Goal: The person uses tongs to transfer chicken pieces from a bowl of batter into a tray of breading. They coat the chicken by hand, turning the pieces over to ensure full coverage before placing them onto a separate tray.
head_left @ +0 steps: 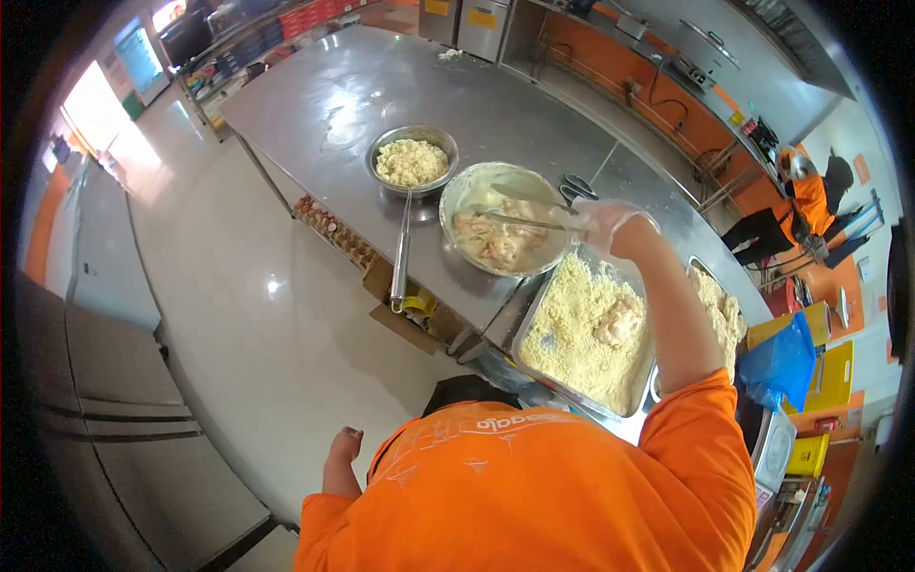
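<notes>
My right hand [610, 227], in a clear plastic glove, is closed around metal tongs [530, 222]. The two arms of the tongs stand apart, reaching into a metal bowl [448, 202] of pale batter. Several pieces of raw meat, apparently chicken [502, 250], lie wet in that batter. Beside the bowl, below my right forearm, a rectangular metal tray [522, 355] holds crumbly yellowish flour [578, 329] with a coated piece [621, 320] on it. My left hand [345, 446] hangs low at my side, away from the table; its fingers are mostly hidden.
A long-handled strainer or pan [401, 253] with crumbly flour [411, 162] sits on the steel table [315, 124]. Black-handled scissors [577, 186] lie behind the bowl. More coated pieces [721, 315] fill a tray at right, near a blue container [783, 357]. Another person [810, 205] stands farther back.
</notes>
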`<state>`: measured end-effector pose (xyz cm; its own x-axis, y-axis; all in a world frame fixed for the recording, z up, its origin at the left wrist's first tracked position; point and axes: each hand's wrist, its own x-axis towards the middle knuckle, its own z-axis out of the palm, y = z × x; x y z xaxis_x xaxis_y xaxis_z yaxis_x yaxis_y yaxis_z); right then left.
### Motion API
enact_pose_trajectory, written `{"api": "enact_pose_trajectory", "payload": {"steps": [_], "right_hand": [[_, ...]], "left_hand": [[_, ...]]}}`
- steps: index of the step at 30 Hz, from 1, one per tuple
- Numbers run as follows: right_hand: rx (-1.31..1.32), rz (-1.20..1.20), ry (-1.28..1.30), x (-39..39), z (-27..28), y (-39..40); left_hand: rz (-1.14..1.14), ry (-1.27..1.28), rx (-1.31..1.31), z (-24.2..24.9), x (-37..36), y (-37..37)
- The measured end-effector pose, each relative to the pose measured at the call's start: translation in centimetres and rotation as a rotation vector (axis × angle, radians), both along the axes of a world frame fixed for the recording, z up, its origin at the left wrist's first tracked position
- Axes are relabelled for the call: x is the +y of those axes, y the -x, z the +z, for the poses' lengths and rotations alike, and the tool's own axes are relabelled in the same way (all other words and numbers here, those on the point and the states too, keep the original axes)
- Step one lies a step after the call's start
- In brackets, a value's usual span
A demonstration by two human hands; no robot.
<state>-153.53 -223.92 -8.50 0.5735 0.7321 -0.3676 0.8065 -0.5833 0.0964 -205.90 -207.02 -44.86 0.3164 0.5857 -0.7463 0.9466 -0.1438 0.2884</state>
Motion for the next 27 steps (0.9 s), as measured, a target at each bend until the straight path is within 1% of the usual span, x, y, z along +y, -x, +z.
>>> {"api": "enact_pose_trajectory", "payload": {"steps": [1, 4, 6, 8, 9, 11, 13, 15, 18, 20, 22, 23, 24, 26, 27], "right_hand": [[0.017, 0.014, -0.032, -0.8, -1.0, -0.4], [0.001, 0.159, -0.308, -3.0, -4.4, -1.9], [0.2, -0.18, -0.059, -2.4, -5.3, -3.5], [0.138, -0.135, -0.062, -2.9, -4.7, -3.0], [0.102, -0.123, -0.111, -3.3, -7.3, -4.8], [0.059, -0.151, -0.16, -4.4, -8.6, -4.9], [0.056, -0.216, -0.158, -5.0, -3.3, -1.4], [-0.027, -0.22, -0.228, -7.0, -3.0, -0.9], [-0.185, -0.274, -0.27, -8.9, 0.3, 2.4], [-0.419, -0.19, -0.583, -13.4, -4.1, 1.2], [-0.636, 0.018, -0.232, -17.4, -7.2, 2.2], [-0.523, -0.153, 0.006, -16.3, -7.4, 4.0], [-0.381, -0.196, -0.065, -16.2, -8.9, 4.6], [-0.099, -0.304, -0.208, -15.9, -11.8, 5.6], [-0.242, -0.042, -0.251, -14.3, -11.9, 6.3]], "left_hand": [[-0.005, 0.008, 0.015, 0.3, -0.2, 0.1], [-0.042, 0.023, 0.042, -0.3, 0.1, 1.0], [-0.043, 0.026, 0.024, -1.2, 0.7, 1.4], [-0.024, 0.034, -0.019, -2.3, 1.4, 1.6], [-0.066, 0.004, -0.008, -2.9, 1.6, 1.7], [-0.139, -0.065, -0.003, -4.0, 2.2, 1.0], [-0.193, -0.06, -0.021, -3.7, 3.0, 0.2], [-0.231, -0.071, -0.035, -3.5, 3.2, -0.9], [-0.338, -0.084, -0.14, -4.5, 3.7, -2.0], [-0.346, -0.089, -0.133, -4.1, 3.5, -3.1], [-0.351, -0.083, -0.129, -3.1, 2.7, -4.3], [-0.354, -0.074, -0.126, -2.5, 2.2, -4.7], [-0.358, -0.065, -0.12, -2.3, 1.8, -5.0], [-0.407, -0.057, -0.089, -3.4, 1.8, -4.7], [-0.429, -0.055, -0.069, -4.2, 1.9, -4.2]]}}
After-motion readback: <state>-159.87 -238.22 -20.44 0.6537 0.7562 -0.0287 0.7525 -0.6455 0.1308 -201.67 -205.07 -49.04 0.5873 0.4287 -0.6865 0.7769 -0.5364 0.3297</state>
